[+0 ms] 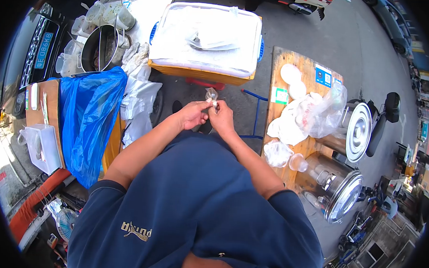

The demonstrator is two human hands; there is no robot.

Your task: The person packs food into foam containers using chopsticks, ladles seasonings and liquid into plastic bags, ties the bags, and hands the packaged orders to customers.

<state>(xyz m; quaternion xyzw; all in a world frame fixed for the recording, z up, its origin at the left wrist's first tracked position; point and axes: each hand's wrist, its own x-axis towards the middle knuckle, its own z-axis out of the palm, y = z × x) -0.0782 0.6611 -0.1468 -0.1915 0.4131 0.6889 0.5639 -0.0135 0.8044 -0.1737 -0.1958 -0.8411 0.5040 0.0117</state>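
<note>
A small piece of clear, crinkled plastic, perhaps a little bag (211, 92), sticks up between my fingertips in front of my body. My left hand (193, 115) pinches its lower end from the left, palm turned partly up. From the right, the thumb and fingers of my right hand (222, 117) close on the same spot. What the plastic contains, if anything, is too small to make out. Just beyond both hands stands a large white lidded box (175, 41) with a crumpled clear bag (214, 40) on its lid.
On the left are a blue plastic sheet (90, 124), a metal pot (90, 52) and several plastic tubs (126, 19). A wooden table (280, 65) on the right bears white plastic bags (291, 120), a clear cup (298, 162) and two clear containers with metal lids (358, 132).
</note>
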